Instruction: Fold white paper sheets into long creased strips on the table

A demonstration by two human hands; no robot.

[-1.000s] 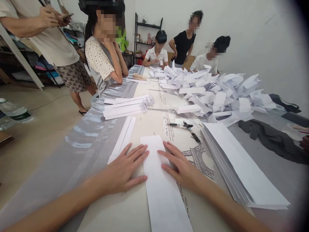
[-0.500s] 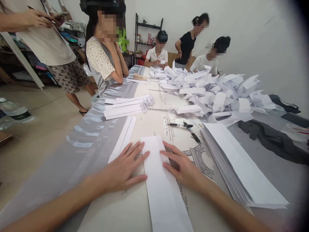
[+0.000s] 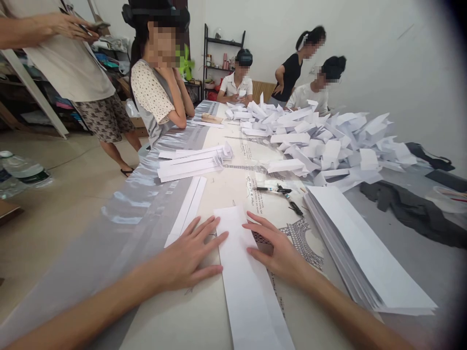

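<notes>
A long white paper strip (image 3: 245, 282) lies lengthwise on the table in front of me. My left hand (image 3: 186, 255) rests flat on the table at the strip's left edge, fingers spread, fingertips touching the paper. My right hand (image 3: 277, 250) lies flat on the strip's right edge, fingers stretched toward its far end. Neither hand grips anything. A narrow folded strip (image 3: 187, 209) lies just beyond my left hand.
A thick stack of white sheets (image 3: 365, 253) sits at my right. Pens (image 3: 277, 190) lie past the strip. A big heap of folded paper (image 3: 321, 141) covers the far table, more strips (image 3: 189, 163) at left. Several people stand or sit around it. Dark cloth (image 3: 412, 209) lies right.
Both hands have stayed flat by the strip, shifting only slightly. The person in black at the far end has turned and leaned to the right.
</notes>
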